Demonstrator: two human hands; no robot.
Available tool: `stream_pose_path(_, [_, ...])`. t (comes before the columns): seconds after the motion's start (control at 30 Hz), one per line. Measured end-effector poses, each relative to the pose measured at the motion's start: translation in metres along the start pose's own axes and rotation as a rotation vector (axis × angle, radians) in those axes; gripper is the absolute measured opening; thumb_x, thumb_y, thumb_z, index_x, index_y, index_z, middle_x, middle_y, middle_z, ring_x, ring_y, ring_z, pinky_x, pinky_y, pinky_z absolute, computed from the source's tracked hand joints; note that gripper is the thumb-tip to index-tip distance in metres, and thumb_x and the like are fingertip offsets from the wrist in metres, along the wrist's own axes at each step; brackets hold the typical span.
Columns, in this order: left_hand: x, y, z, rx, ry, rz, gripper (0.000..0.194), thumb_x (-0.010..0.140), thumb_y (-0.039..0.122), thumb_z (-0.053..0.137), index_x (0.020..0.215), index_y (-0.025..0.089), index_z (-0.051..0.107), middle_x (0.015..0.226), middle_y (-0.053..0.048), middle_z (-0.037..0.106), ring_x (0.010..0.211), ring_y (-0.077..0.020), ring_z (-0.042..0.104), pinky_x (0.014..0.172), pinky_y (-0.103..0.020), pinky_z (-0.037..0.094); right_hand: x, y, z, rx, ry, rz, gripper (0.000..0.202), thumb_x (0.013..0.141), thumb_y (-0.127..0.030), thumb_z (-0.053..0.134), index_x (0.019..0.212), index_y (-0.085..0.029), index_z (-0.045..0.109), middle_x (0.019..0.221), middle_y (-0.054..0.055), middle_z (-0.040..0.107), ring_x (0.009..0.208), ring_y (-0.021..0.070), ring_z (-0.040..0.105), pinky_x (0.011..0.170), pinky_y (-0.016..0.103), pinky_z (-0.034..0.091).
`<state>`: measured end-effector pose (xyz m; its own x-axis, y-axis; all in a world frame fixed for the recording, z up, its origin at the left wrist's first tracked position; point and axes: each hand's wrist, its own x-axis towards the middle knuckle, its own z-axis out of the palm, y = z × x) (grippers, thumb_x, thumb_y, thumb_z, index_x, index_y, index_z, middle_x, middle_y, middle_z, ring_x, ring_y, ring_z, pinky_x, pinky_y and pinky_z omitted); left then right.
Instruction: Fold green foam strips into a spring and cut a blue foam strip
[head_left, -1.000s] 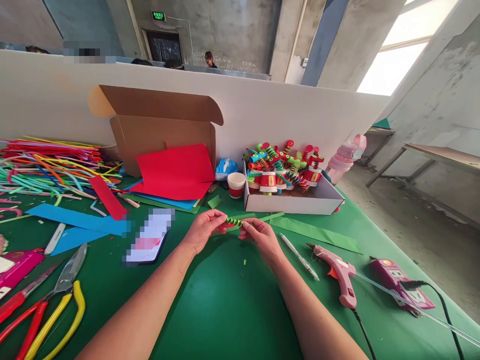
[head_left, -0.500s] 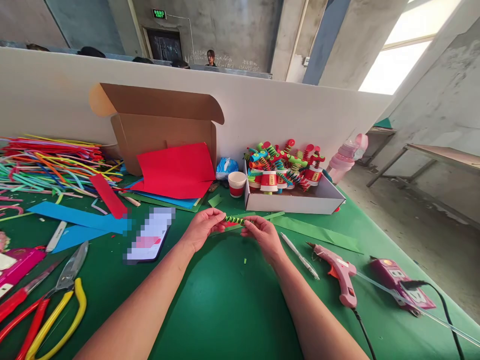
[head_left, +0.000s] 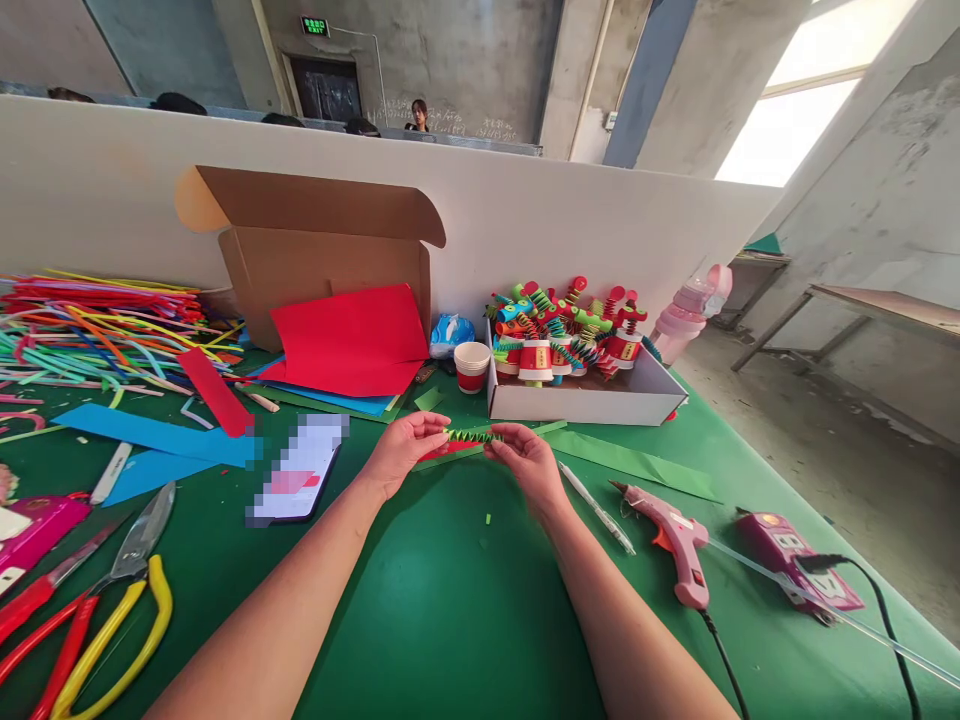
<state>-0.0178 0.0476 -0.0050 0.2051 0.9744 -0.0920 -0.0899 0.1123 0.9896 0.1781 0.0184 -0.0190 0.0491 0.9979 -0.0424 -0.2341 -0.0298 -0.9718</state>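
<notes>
At mid-frame, left hand [head_left: 403,450] and right hand [head_left: 531,462] pinch a pleated green strip [head_left: 472,436], now drawn longer, folds apparently loosening.

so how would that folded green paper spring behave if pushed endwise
The paper spring would probably squash easily, given its zigzag pleats. It looks light, being slim folded paper, and might sag without the left hand and right hand pinching its ends.
</notes>
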Motion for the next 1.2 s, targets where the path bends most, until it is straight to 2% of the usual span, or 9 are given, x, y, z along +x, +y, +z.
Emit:
stream_pose_path(0.17, [0.0, -0.002, 0.003, 0.165, 0.005, 0.07, 0.032, 0.06, 0.037, 0.076, 0.083, 0.017, 0.066, 0.078, -0.002, 0.069, 0.075, -0.0165, 0.064, 0.078, -0.034, 0.052, 0.004, 0.004, -0.002, -0.076, 0.002, -0.021, 0.04, 0.058, -0.044, 0.08, 0.087, -0.02, 0.068, 0.081, 0.003, 0.071, 0.074, 0.0186, 0.068, 0.082, 0.037, 0.055])
stream_pose_path(0.37, [0.008, -0.003, 0.001, 0.424, 0.059, 0.2, 0.024, 0.064, 0.036, 0.068, 0.078, 0.018, 0.065, 0.078, -0.004, 0.07, 0.075, -0.0181, 0.065, 0.076, -0.033, 0.051, 0.006, 0.007, -0.002, -0.08, 0.059, -0.057, 0.037, 0.062, -0.041, 0.076, 0.092, -0.021, 0.067, 0.096, 0.004, 0.07, 0.069, 0.0143, 0.065, 0.068, 0.032, 0.057])
stream_pose_path(0.53, [0.026, 0.0, -0.006, 0.675, 0.067, 0.277, 0.018, 0.067, 0.033, 0.062, 0.077, 0.019, 0.065, 0.077, -0.004, 0.07, 0.074, -0.0189, 0.064, 0.071, -0.031, 0.05, 0.007, 0.013, 0.001, -0.06, 0.078, -0.072, 0.023, 0.066, -0.038, 0.07, 0.08, -0.02, 0.067, 0.072, 0.0, 0.066, 0.06, 0.0131, 0.061, 0.058, 0.027, 0.054])
stream_pose_path(0.7, [0.043, -0.003, -0.002, 0.889, 0.128, 0.337, 0.011, 0.069, 0.023, 0.058, 0.076, 0.019, 0.065, 0.075, -0.002, 0.069, 0.069, -0.0168, 0.06, 0.067, -0.029, 0.046, 0.009, 0.016, 0.001, -0.055, 0.062, -0.071, 0.012, 0.068, -0.032, 0.065, 0.069, -0.02, 0.065, 0.058, -0.003, 0.061, 0.05, 0.011, 0.057, 0.051, 0.024, 0.051])
stream_pose_path(0.87, [0.049, -0.001, -0.002, 1.07, 0.192, 0.31, 0.014, 0.069, 0.019, 0.058, 0.08, 0.02, 0.067, 0.053, 0.004, 0.052, 0.055, -0.0149, 0.052, 0.059, -0.026, 0.04, 0.009, 0.015, -0.001, -0.043, 0.109, -0.05, 0.007, 0.069, -0.026, 0.062, 0.067, -0.02, 0.063, 0.053, -0.004, 0.058, 0.048, 0.0102, 0.056, 0.048, 0.022, 0.049])
stream_pose_path(0.97, [0.044, 0.008, -0.006, 1.057, 0.257, 0.361, 0.019, 0.07, 0.02, 0.057, 0.086, 0.02, 0.067, 0.058, 0.004, 0.054, 0.055, -0.0146, 0.052, 0.06, -0.026, 0.041, 0.008, 0.013, 0.0, -0.045, 0.122, -0.048, 0.007, 0.069, -0.026, 0.063, 0.067, -0.02, 0.063, 0.055, -0.003, 0.06, 0.047, 0.0101, 0.055, 0.046, 0.022, 0.048])
stream_pose_path(1.07, [0.025, 0.016, -0.008, 1.012, 0.289, 0.392, 0.017, 0.077, 0.027, 0.053, 0.085, 0.022, 0.066, 0.067, 0.001, 0.062, 0.062, -0.0159, 0.057, 0.063, -0.027, 0.043, 0.005, 0.01, 0.003, -0.089, 0.096, -0.03, 0.008, 0.073, -0.027, 0.061, 0.069, -0.02, 0.063, 0.059, -0.003, 0.063, 0.039, 0.0079, 0.049, 0.038, 0.02, 0.04])
stream_pose_path(1.13, [0.007, 0.017, -0.008, 1.059, 0.205, 0.387, 0.019, 0.081, 0.032, 0.05, 0.078, 0.022, 0.065, 0.067, -0.001, 0.064, 0.065, -0.0176, 0.058, 0.064, -0.028, 0.044, 0.0, 0.007, 0.007, -0.172, 0.015, -0.031, 0.013, 0.077, -0.027, 0.058, 0.068, -0.02, 0.063, 0.057, -0.003, 0.063, 0.034, 0.0065, 0.041, 0.036, 0.02, 0.034])
stream_pose_path(1.2, [-0.011, 0.013, -0.009, 1.19, 0.067, 0.412, 0.021, 0.082, 0.031, 0.049, 0.071, 0.022, 0.065, 0.068, -0.002, 0.066, 0.069, -0.0195, 0.059, 0.066, -0.029, 0.044, -0.008, 0.004, 0.012, -0.288, -0.14, -0.052, 0.019, 0.079, -0.028, 0.058, 0.063, -0.02, 0.063, 0.051, -0.003, 0.061, 0.034, 0.0062, 0.038, 0.037, 0.02, 0.031])
